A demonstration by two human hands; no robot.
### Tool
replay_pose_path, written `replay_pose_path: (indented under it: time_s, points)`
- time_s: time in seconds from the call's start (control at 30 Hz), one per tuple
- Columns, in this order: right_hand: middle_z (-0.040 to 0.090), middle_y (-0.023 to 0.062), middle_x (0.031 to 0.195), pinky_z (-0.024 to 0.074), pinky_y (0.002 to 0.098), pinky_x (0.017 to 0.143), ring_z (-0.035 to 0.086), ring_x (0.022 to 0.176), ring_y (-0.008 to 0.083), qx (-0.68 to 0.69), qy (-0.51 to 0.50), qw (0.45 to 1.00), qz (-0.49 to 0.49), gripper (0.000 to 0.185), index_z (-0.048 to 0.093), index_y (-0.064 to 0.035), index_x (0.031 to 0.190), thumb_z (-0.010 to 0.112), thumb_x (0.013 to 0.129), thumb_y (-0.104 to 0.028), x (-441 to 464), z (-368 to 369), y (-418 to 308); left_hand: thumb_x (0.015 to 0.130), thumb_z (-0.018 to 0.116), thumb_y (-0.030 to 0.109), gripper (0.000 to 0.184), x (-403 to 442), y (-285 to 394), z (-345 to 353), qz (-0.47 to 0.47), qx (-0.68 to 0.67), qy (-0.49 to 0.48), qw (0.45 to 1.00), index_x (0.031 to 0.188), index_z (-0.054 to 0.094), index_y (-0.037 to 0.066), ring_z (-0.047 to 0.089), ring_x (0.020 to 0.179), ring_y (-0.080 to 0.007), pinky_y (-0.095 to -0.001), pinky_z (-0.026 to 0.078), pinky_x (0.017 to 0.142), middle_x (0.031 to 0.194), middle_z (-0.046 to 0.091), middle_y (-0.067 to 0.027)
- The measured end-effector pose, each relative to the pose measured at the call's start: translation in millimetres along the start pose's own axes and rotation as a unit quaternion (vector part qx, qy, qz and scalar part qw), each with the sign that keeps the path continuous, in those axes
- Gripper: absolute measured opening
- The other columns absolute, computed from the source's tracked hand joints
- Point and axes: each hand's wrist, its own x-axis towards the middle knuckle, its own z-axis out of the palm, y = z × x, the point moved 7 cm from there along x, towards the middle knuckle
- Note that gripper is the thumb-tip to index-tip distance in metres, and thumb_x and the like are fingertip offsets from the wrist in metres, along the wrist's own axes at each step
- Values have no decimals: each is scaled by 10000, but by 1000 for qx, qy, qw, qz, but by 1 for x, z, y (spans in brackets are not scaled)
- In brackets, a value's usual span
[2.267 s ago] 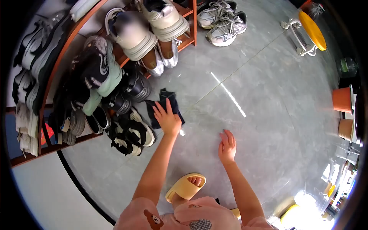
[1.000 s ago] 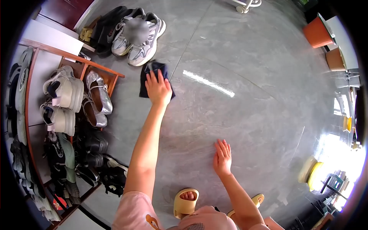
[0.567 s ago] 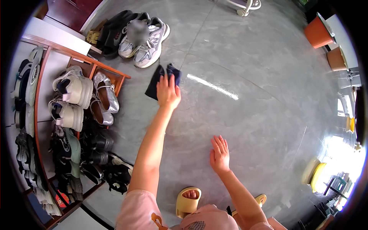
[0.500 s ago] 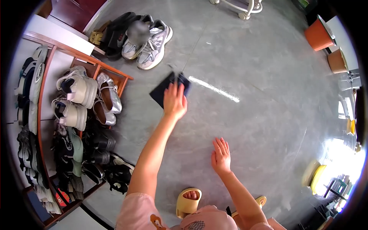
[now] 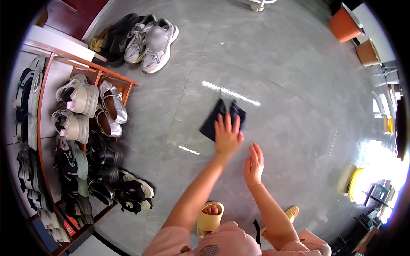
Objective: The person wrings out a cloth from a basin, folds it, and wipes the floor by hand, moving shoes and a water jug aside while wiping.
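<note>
A dark navy cloth lies on the grey floor, its far edge split into two points. My left hand presses on it from above with fingers stretched and apart. Just to the right, my right hand hovers or rests near the floor; whether it touches cannot be told. Its fingers are straight and fairly close together, with nothing in them. Beyond the cloth, a bright white streak shines on the floor.
A wooden shoe rack full of shoes stands on the left. Grey sneakers sit beyond it. Orange pots are at the far right, a yellow round object below them. Yellow slippers are on my feet.
My left hand and the cloth have moved right and toward me, away from the sneakers. My right hand has shifted slightly and the view has turned a little.
</note>
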Motion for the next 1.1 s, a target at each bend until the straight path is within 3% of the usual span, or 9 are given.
replay_pose_path:
  time_s: [0.1,0.17,0.2,0.3,0.5,0.73,0.9,0.97,1.1]
  points:
    - [497,181,1297,409,428,978,486,1176,372,18,12,999,47,368,560,-16,1172,487,812,3,3,-5,8,856,469,227,613,-37,33,10,-14,-87,-80,993,1411,315,16,243,1342,-446,-533,181,1099,1463,255,-250]
    - [485,169,1318,429,423,970,499,1162,374,-20,-19,1000,-8,419,559,-32,1198,525,782,-6,10,19,7,862,427,108,592,-47,2,12,-95,-409,31,907,1413,266,-35,221,1372,-375,-467,150,1131,1479,234,-225]
    - [448,182,1357,374,413,1032,445,1232,357,-16,-53,998,-15,449,527,-40,1253,557,808,-90,15,36,3,870,380,68,547,-53,-15,-1,-163,-439,55,882,1386,276,-79,235,1371,-339,-423,147,1139,1475,240,-218]
    - [254,226,1473,183,486,1121,239,1370,367,-228,-102,968,-15,686,365,-29,1384,585,837,-381,38,80,-18,921,361,115,405,-74,-42,-42,-162,-384,107,903,1285,446,-41,346,1310,-333,-419,277,1078,1401,370,-206]
    - [260,134,1498,218,433,1120,276,1364,280,-223,-111,951,-184,601,416,-120,1378,572,852,-367,72,82,-20,891,332,-10,370,-102,-37,-45,-226,-399,96,883,1212,517,1,429,1243,-241,-354,332,1045,1379,403,-115]
    - [237,139,1502,221,458,1116,269,1363,319,-324,-29,944,58,587,376,-100,1397,550,871,-294,87,-88,165,844,342,-91,401,-99,-20,-33,-197,-400,55,893,1164,553,28,487,1170,-223,-292,417,930,1328,442,-113]
    - [188,162,1523,151,476,1128,189,1402,317,-453,1,871,188,591,299,-43,1429,453,906,-273,85,-154,238,851,372,-95,359,-104,-19,-42,-193,-404,58,892,1137,559,16,501,1147,-215,-312,431,929,1319,444,-100]
    - [213,163,1514,157,473,1129,191,1400,326,-353,-33,919,171,604,315,-30,1417,475,883,-262,95,-125,220,850,377,-98,348,-106,-14,-43,-193,-400,58,894,1125,562,10,504,1140,-216,-320,433,932,1316,444,-98]
    - [314,108,1479,219,495,1106,266,1369,317,-295,-91,949,-59,552,425,-88,1360,519,861,-305,117,-13,91,841,386,-100,334,-110,1,-38,-188,-401,47,895,1103,569,-5,510,1132,-235,-338,439,936,1309,442,-116]
